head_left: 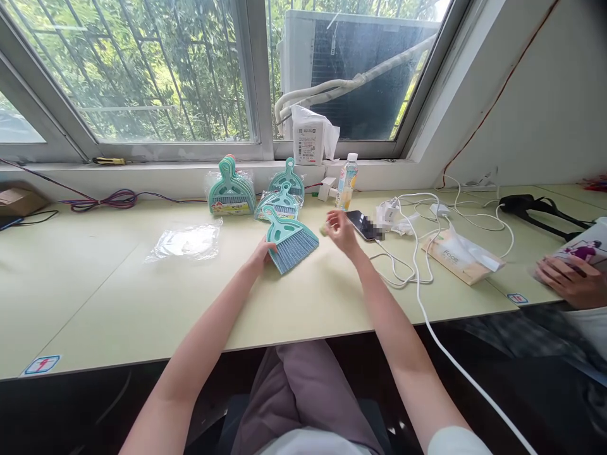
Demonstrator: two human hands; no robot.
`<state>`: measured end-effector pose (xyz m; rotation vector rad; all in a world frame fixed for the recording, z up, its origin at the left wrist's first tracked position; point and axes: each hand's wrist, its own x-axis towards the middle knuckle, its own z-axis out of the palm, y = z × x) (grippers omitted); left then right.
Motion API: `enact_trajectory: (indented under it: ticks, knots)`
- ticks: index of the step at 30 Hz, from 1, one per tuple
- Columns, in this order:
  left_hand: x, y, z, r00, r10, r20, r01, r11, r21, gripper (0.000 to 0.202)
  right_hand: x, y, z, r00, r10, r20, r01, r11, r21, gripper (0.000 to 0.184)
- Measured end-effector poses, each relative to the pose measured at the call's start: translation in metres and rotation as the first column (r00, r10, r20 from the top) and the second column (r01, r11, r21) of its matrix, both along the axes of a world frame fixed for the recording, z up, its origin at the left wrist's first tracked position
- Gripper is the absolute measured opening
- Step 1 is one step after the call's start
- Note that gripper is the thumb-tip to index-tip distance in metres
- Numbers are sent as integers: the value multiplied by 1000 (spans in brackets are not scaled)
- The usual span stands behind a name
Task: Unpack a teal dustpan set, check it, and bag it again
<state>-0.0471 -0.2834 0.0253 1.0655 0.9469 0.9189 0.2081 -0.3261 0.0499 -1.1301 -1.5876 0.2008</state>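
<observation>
My left hand point(262, 253) grips the left edge of a small dustpan-and-brush set point(293, 243), a teal pan with grey-blue bristles, tilted over the table. Its thumb lies over the pan's edge. To the right, my right hand point(342, 232) is raised with curled fingers, apart from the set. A small blurred yellow-green thing point(325, 230) shows at its fingertips; what it is I cannot make out. Behind the set stand more wrapped dustpan sets point(283, 203) and a stack of teal dustpan sets point(231, 189) against the sill.
Clear plastic bags point(184, 242) lie at left. A phone point(364, 225), drink bottle point(348, 182), white cables point(417, 272) and tissue pack point(462, 254) are on the right. Another person's hand point(576, 278) rests at the far right. A cutter knife point(109, 161) lies on the sill.
</observation>
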Motion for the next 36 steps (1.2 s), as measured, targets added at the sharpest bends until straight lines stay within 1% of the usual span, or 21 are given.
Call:
enact_trajectory:
  ticks: [1,3,4,6,7,9,10,12,13,14,15,16,19,21,23,25,29,31,32,34,36]
  knots:
    - [0,0,0,999,-37,-18,38,999,19,51,-19,-5,1,989,116,93,-116,993,-7,33]
    - [-1,-1,0,996,-84,-40,87,994,67,46,-51,-15,3,924,284,256,-284,958,-36,37]
    - [-1,-2,1,994,-102,-41,105,990,90,44,-64,-20,3,893,323,314,-320,945,-63,41]
    - [-3,-4,2,990,-138,-32,141,983,116,41,-81,-29,2,860,364,359,-346,931,-115,47]
    - [-4,-5,2,987,-159,-27,161,980,115,40,-85,-31,2,860,380,342,-354,925,-137,50]
    - [-5,-6,3,982,-187,-16,188,977,99,36,-88,-34,5,871,434,230,-402,899,-174,57]
    - [-5,-6,4,981,-194,-3,193,977,91,35,-87,-35,7,864,481,152,-452,872,-191,61]
    - [-4,-7,5,979,-203,26,201,977,77,34,-82,-37,14,801,598,13,-580,782,-228,68]
    - [-4,-7,5,978,-207,35,204,976,74,35,-80,-37,17,758,652,-25,-635,729,-253,69]
    - [-4,-7,5,976,-215,37,212,975,73,35,-77,-37,20,729,684,-38,-665,693,-279,67]
    - [-5,-8,5,973,-227,38,224,972,75,37,-74,-37,20,727,686,-25,-660,688,-302,64]
    - [-5,-8,4,970,-242,38,238,968,80,38,-71,-36,20,754,657,9,-621,717,-318,61]
    - [-7,-8,2,957,-287,37,282,954,104,41,-66,-30,10,859,478,183,-404,852,-333,54]
    - [-8,-8,2,955,-295,22,290,951,110,42,-65,-25,1,868,405,288,-309,894,-326,51]
    - [-7,-9,3,955,-298,10,295,949,110,44,-64,-22,-5,863,373,340,-274,912,-305,50]
    - [-6,-11,5,954,-299,13,295,947,127,50,-64,-21,-8,872,358,334,-271,921,-280,53]
    - [-5,-14,5,944,-331,11,322,927,194,63,-65,-24,-7,864,404,299,-327,904,-277,58]
    - [-6,-14,3,939,-344,11,335,920,204,66,-66,-26,-7,843,429,324,-344,893,-289,59]
    - [-6,-14,1,940,-341,16,330,921,206,67,-67,-27,-6,838,419,349,-331,899,-287,60]
    - [-6,-13,-1,952,-305,38,290,933,213,71,-69,-29,-5,858,314,408,-236,944,-229,61]
    - [-5,-12,-1,971,-228,74,207,951,229,74,-70,-31,-3,904,98,416,-58,993,-107,60]
